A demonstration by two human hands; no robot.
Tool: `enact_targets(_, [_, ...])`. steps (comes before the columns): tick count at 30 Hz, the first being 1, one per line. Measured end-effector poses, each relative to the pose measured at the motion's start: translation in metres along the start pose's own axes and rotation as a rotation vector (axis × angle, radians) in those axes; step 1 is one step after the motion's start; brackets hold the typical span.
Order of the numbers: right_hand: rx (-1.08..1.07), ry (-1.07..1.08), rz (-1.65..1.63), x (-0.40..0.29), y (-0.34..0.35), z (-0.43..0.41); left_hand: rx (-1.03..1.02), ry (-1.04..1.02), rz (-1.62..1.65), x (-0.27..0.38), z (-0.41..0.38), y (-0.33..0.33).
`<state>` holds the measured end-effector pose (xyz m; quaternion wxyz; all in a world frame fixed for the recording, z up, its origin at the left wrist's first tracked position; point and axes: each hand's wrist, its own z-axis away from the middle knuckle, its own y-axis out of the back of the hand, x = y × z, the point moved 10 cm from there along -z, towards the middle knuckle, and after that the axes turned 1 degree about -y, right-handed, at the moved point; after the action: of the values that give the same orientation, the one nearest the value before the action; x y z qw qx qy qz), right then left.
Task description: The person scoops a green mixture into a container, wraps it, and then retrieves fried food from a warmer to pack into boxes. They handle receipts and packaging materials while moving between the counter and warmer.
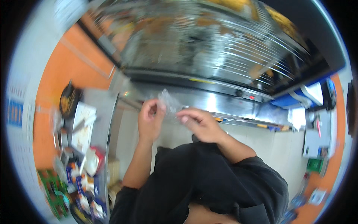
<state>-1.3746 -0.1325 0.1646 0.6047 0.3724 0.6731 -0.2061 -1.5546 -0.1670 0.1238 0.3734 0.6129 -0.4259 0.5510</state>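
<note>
Both hands are held up in front of a glass-fronted display warmer (173, 47) with wire racks. My left hand (151, 119) pinches a crumpled clear plastic bag (169, 103) between thumb and fingers. At the bag's lower right edge, my right hand (201, 123) has its thumb and fingertips close together, also on the thin plastic as far as the blur shows. Behind the hands runs a stainless steel counter (207, 99) under the warmer.
To the left, a steel table (103, 112) carries a white cutting board (82, 126) with a knife, and several small boxes. Green crates (51, 190) stand beyond it. A blue and white bag (296, 98) lies at the counter's right end.
</note>
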Motion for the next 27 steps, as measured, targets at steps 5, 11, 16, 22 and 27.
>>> enact_targets(5, [0.138,-0.277,-0.533,0.083,0.087,0.056,-0.27,-0.51,-0.408,0.064,0.02,-0.171])
enact_targets(11, [0.516,0.109,-1.075,0.08,0.187,0.099,-0.525,-0.795,-0.583,0.077,0.052,-0.292])
enact_targets(16, [0.696,0.386,-0.544,0.033,0.255,0.141,-0.582,-0.829,-0.537,0.095,0.069,-0.342])
enact_targets(22, [1.08,0.287,1.02,-0.048,0.391,0.083,-0.66,-0.622,-0.549,0.053,0.073,-0.325])
enact_targets(27, [0.759,-0.384,1.327,0.035,0.503,-0.063,-0.628,-0.479,-0.684,-0.007,0.072,-0.281])
